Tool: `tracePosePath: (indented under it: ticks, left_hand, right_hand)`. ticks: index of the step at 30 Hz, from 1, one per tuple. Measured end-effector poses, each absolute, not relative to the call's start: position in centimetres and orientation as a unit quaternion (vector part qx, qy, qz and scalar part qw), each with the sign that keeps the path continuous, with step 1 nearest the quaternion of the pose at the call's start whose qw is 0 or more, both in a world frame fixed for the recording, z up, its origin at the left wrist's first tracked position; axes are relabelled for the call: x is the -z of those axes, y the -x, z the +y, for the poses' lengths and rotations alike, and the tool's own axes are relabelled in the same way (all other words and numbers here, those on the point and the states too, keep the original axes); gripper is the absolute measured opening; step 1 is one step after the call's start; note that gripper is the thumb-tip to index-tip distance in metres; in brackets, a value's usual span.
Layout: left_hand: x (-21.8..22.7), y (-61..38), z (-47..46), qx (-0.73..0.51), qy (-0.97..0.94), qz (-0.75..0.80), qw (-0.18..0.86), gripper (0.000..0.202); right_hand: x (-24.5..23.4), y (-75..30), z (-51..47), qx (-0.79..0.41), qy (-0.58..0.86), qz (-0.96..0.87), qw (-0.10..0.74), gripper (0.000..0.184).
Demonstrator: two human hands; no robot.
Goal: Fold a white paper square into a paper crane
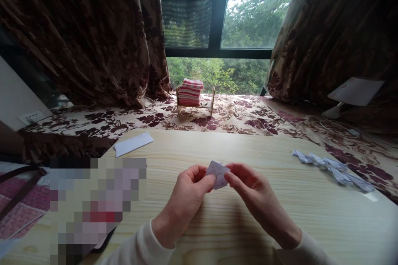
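Note:
Just above the middle of the table, a small folded piece of paper [218,174] with faint writing is held between both hands. My left hand [193,188] pinches its left side, with the thumb lying across the front. On the right corner, the thumb and fingers of my right hand [248,182] close round the paper's edge. Several folded paper pieces [336,167] lie in an overlapping row at the table's right. A flat paper strip [133,143] rests near the back left edge.
The light wooden table [174,145] meets a ledge with a floral cloth [242,114]. On the ledge are a small wooden rack [213,101] with folded pink striped cloths [190,92] and a lamp [356,91]. A blurred-out object covers the table's left side.

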State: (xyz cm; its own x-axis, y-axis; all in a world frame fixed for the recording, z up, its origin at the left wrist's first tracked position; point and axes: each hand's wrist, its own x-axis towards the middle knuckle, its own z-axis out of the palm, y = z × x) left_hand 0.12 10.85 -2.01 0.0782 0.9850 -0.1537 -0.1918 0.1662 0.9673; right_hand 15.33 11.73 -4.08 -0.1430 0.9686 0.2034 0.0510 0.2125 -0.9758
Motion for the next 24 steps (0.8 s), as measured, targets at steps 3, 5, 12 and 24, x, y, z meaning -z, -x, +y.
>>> tracePosePath:
  ticks: [3,5,12,24]
  left_hand:
    - [1.71,-0.17,10.62,-0.482,-0.440,0.433,0.621,0.021]
    - [1.54,-0.26,10.49,-0.481,-0.455,0.414,0.624,0.025]
    - [1.54,-0.49,10.31,-0.481,-0.469,0.412,0.616,0.022]
    - [1.53,-0.21,10.25,-0.474,-0.479,0.433,0.598,0.024]
  right_hand:
    - [4.48,-15.41,11.64,-0.421,0.420,-0.614,0.519,0.019]
    - [4.52,-15.38,11.50,-0.365,0.416,-0.637,0.537,0.012]
    - [3.79,-15.28,11.21,-0.214,0.367,-0.716,0.553,0.009]
    - [3.78,-15.46,11.20,-0.125,0.347,-0.774,0.514,0.020]
